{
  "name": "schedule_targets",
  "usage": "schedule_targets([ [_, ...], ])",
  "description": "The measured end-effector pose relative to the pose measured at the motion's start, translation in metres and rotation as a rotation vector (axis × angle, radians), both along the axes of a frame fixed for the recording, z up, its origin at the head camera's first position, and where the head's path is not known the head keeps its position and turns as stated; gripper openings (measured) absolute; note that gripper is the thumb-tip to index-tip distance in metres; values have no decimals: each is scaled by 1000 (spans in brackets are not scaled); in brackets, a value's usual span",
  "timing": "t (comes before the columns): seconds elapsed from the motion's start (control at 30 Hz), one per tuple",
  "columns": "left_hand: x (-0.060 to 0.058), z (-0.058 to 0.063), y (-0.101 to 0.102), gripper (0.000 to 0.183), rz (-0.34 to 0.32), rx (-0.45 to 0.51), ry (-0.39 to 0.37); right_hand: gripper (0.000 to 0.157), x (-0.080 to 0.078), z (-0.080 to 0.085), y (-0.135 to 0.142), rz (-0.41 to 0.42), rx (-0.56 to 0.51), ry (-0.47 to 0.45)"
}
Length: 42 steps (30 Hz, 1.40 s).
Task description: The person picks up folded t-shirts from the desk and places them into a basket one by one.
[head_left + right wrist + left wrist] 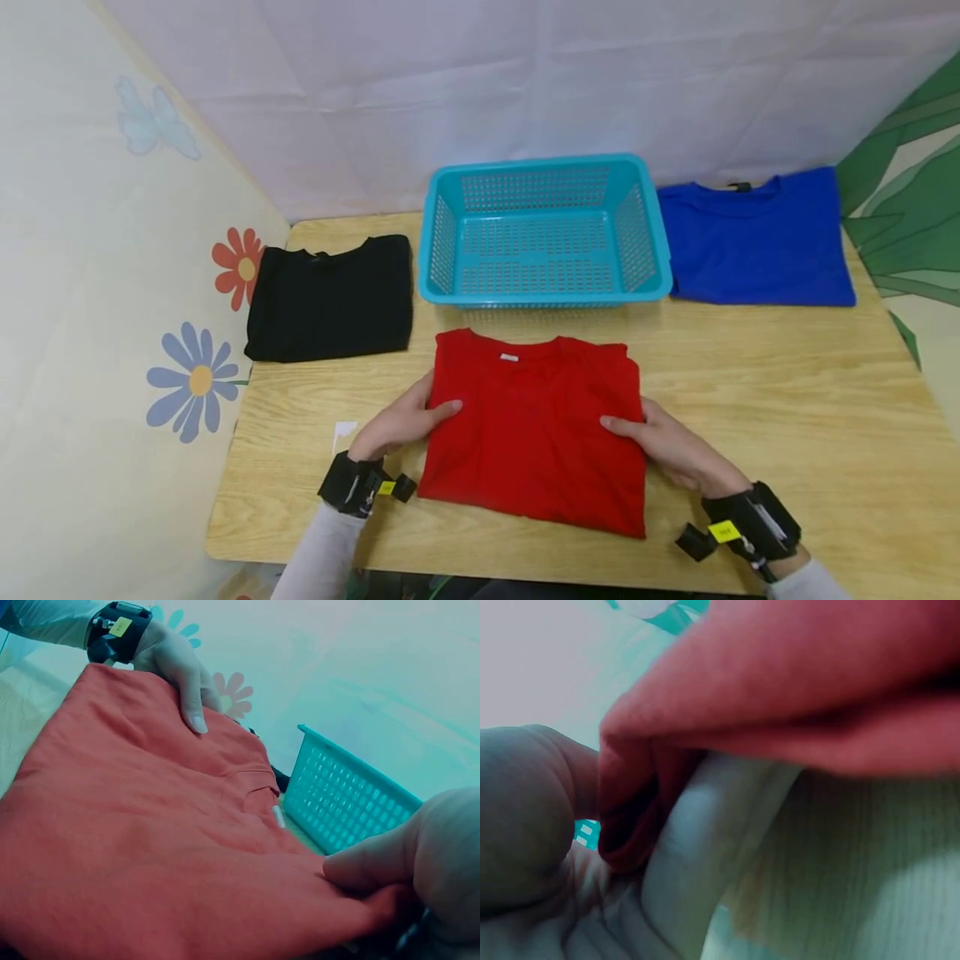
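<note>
A folded red T-shirt (pixel 536 433) lies between my two hands in the head view, its neckline and white label toward the basket. My left hand (pixel 405 421) grips its left side, thumb on top and fingers underneath. The left wrist view shows the red cloth (pixel 780 690) bent over the fingers. On the opposite side my right hand (pixel 678 446) grips the shirt, and its thumb (pixel 371 859) presses on the top layer in the right wrist view. The fingers below the cloth are mostly hidden. Beyond the shirt stands a turquoise plastic basket (pixel 543 298) with nothing in it.
A folded black T-shirt (pixel 333 304) lies at the table's left, and a folded blue T-shirt (pixel 757 246) is at the right beside the basket. A small white piece (pixel 344 429) lies near my left wrist. Walls border the wooden table (pixel 787 383) at the back and left.
</note>
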<state>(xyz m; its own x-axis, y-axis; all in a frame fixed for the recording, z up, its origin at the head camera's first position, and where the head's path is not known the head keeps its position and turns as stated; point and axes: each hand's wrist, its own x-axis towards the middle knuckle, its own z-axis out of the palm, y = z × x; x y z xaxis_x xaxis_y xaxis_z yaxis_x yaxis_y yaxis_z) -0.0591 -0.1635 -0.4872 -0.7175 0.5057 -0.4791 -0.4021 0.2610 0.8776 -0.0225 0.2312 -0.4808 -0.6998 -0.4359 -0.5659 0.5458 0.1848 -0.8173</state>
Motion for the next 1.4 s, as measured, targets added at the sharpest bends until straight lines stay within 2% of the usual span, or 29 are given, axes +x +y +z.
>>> schedule_targets([
  [0.33,7,8,3,60,-21,-21,77,61,-1,15,5,4,-8,24],
  [0.57,10,20,4,61,-28,-25,103,61,-3,26,11,-2,-19,-12],
  [0.77,10,31,4,57,-25,6,117,49,-4,39,15,-13,-38,-26],
  [1.0,9,49,1,54,-60,57,137,37,-4,53,17,9,-58,25],
  [1.27,2,65,-1,46,-98,99,199,32,-10,66,20,21,-46,77],
  [1.4,-2,71,-1,42,-92,99,220,30,-13,68,21,14,-35,93],
])
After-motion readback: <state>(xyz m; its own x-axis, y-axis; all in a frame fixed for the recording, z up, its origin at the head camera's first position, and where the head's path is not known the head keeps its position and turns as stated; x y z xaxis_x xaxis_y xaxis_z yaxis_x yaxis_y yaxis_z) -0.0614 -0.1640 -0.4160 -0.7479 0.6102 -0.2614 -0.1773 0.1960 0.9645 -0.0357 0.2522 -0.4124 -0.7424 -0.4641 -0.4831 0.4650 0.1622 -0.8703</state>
